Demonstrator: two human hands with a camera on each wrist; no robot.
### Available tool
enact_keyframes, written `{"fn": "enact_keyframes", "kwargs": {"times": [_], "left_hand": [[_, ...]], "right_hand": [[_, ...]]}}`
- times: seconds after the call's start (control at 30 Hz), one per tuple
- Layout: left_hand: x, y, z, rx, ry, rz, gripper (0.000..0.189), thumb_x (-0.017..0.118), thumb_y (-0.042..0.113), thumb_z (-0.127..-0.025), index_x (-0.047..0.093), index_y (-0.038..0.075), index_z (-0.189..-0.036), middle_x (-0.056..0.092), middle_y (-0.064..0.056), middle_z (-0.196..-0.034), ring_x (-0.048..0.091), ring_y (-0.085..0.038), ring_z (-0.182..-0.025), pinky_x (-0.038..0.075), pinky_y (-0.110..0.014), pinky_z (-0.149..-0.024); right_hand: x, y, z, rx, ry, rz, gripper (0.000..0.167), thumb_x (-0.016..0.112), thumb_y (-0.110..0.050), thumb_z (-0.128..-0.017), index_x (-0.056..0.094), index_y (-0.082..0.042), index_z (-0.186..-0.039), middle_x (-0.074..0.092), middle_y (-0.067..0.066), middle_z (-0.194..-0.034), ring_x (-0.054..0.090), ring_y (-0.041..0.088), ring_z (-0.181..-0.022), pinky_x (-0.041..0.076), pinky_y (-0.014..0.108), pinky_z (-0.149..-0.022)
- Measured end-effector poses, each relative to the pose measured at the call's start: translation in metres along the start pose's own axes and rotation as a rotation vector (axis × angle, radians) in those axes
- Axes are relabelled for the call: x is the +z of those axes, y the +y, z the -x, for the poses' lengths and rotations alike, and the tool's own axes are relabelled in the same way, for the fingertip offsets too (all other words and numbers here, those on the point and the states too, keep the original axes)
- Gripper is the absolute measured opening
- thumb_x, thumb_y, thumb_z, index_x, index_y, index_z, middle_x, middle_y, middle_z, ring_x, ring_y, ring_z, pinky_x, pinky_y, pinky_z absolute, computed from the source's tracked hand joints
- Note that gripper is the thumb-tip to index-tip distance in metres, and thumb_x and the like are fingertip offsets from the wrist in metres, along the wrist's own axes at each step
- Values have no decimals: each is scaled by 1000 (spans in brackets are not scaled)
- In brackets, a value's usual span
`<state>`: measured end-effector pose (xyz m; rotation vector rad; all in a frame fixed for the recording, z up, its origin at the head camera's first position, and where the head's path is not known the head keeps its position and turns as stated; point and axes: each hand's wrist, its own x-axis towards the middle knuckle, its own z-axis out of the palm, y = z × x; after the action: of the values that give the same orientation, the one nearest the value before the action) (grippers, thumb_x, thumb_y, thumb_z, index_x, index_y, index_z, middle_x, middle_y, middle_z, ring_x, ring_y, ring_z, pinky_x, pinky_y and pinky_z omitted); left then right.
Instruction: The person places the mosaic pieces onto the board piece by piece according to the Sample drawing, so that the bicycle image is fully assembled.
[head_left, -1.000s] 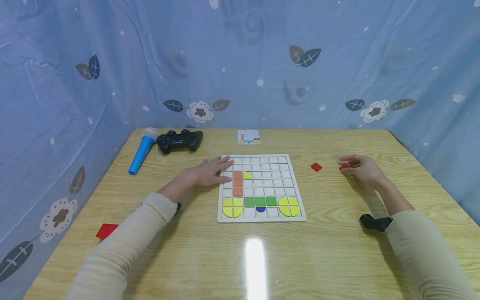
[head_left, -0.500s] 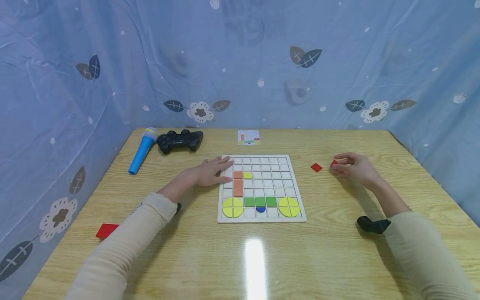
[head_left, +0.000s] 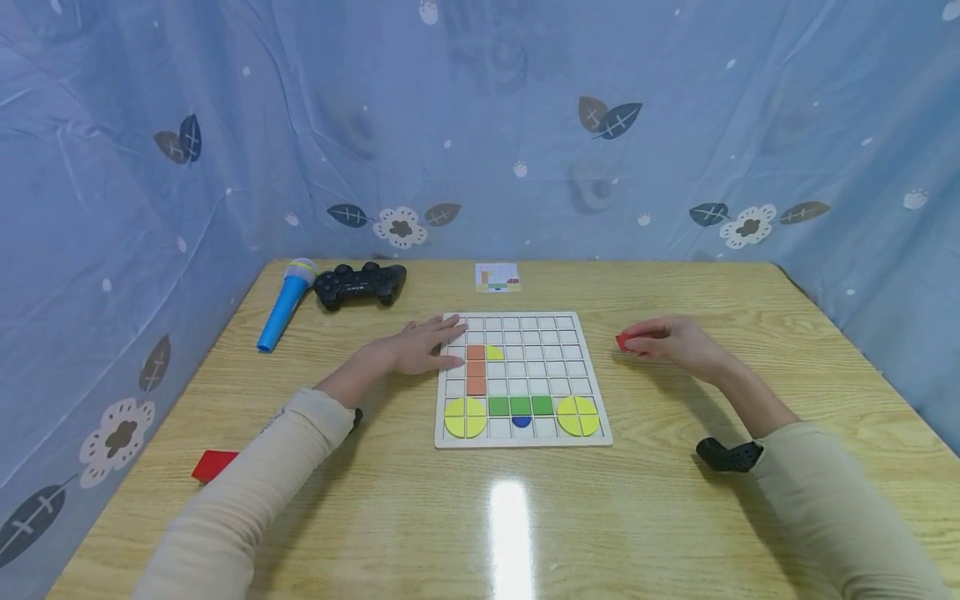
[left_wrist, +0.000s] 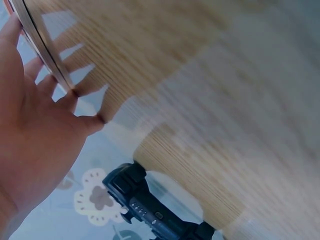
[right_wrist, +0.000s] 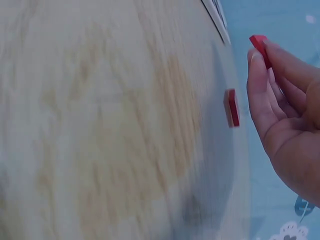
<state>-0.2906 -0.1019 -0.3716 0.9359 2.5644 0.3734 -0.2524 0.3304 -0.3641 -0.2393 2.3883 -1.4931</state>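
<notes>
My left hand point(head_left: 422, 346) lies with spread fingers on the left edge of a white grid board point(head_left: 555, 337). On that board are orange squares point(head_left: 476, 369), green squares point(head_left: 520, 406), a yellow quarter-circle point(head_left: 495, 352), two yellow circles made of quarters point(head_left: 465, 417) and a blue half-round piece point(head_left: 521, 422). To the right of the board, my right hand point(head_left: 678, 343) pinches a red tile point(right_wrist: 260, 49) between thumb and fingertips. Below it in the right wrist view, a second red tile point(right_wrist: 232, 108) lies on the table; in the head view the hand largely covers that spot.
A small pattern card point(head_left: 497, 277) lies behind the board. At the back left are a blue toy microphone point(head_left: 283, 307) and a black game controller point(head_left: 360, 285). A red object point(head_left: 213, 464) shows partly behind the left sleeve. A patterned blue cloth point(head_left: 517, 125) hangs around the table.
My right hand has moved left with its red tile, from the right of the tile lying on the table to over it. The left hand has stayed on the board.
</notes>
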Motion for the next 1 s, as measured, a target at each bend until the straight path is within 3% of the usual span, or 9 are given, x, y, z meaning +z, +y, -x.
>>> {"fn": "enact_keyframes", "kwargs": {"times": [0.33,0.57,1.0], "left_hand": [[1,-1,-1,6,2,-5,71,43,48,-99,13,17,-155,4,-8,-159,0,-32,-143,-1,-59,-109],[0,1,1,-2,4,1,70,43,48,-99,13,16,-155,5,-8,-159,0,-31,-143,-1,-59,-109],[2,1,0,14,8,15,71,44,47,-99,14,14,-154,6,-10,-159,0,-32,-143,0,-60,-109]], "right_hand": [[25,-12,-10,10,-165,-40,36,66,-8,-91,59,12,-120,64,19,-115,66,18,-95,53,35,-83],[44,-26,-17,27,-252,25,30,68,-11,-89,65,7,-113,69,15,-104,67,21,-90,54,35,-80],[64,-44,-26,-125,-364,248,21,67,-8,-89,70,3,-107,69,8,-91,61,19,-76,52,27,-68]]}}
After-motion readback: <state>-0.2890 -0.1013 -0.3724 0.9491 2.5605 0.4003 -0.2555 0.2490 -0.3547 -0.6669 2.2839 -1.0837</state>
